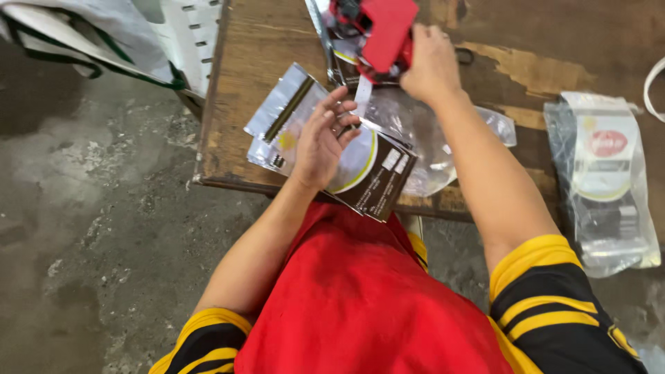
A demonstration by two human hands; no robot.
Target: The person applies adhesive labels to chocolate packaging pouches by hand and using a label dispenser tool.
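Observation:
My left hand (321,140) rests palm down, fingers spread, on a small stack of dark printed packets (377,176) that juts over the near edge of a worn wooden table (242,62). A silvery plastic pouch with a dark strip (280,111) lies under the stack on its left. My right hand (431,64) grips a red tape dispenser (382,33) held over the far part of the table. A strip of clear tape hangs from the dispenser toward my left fingers. Crumpled clear plastic bags (422,131) lie between my arms.
A clear bag with packets inside (608,181) lies at the table's right end. A white perforated crate (187,34) and a white sack with green trim (76,41) stand on the concrete floor (90,228) to the left. My red clothing fills the bottom.

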